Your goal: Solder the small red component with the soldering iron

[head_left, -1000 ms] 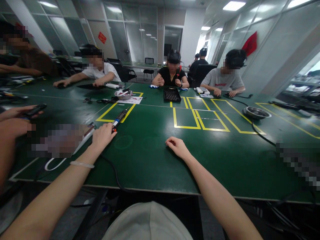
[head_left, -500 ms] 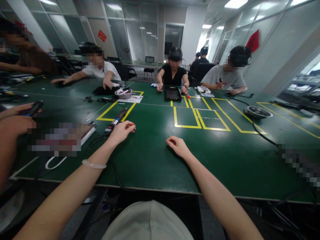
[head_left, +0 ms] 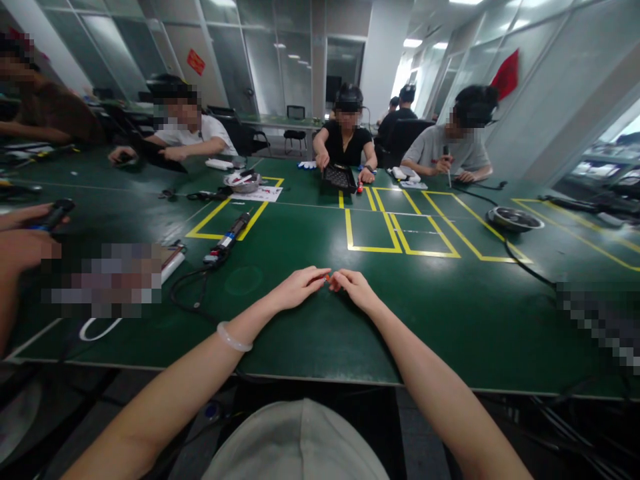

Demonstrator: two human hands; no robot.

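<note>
Above the green table, my left hand (head_left: 299,288) is closed, its fingertips pinching a small orange piece (head_left: 328,278) whose kind I cannot make out. My right hand (head_left: 353,288) faces it with curled fingers, their tips right at the orange piece. Whether the right fingers also grip something is hidden. A pale bangle (head_left: 234,337) circles my left wrist. Left of my hands lies a slim black corded tool (head_left: 227,239) with a blue band, like an electric screwdriver. Its black cable loops toward me.
Yellow tape outlines (head_left: 375,251) mark the green table (head_left: 310,347). A metal bowl (head_left: 243,181) sits on paper at the left; a round metal dish (head_left: 515,219) stands at the right. Opposite, a person holds a black tray (head_left: 339,179). A co-worker's hand (head_left: 30,240) grips a black tool at far left.
My left hand has moved right, away from the corded tool, bringing the orange piece to my right hand. My right hand has barely moved. Across the table, the black tray has been tilted.
</note>
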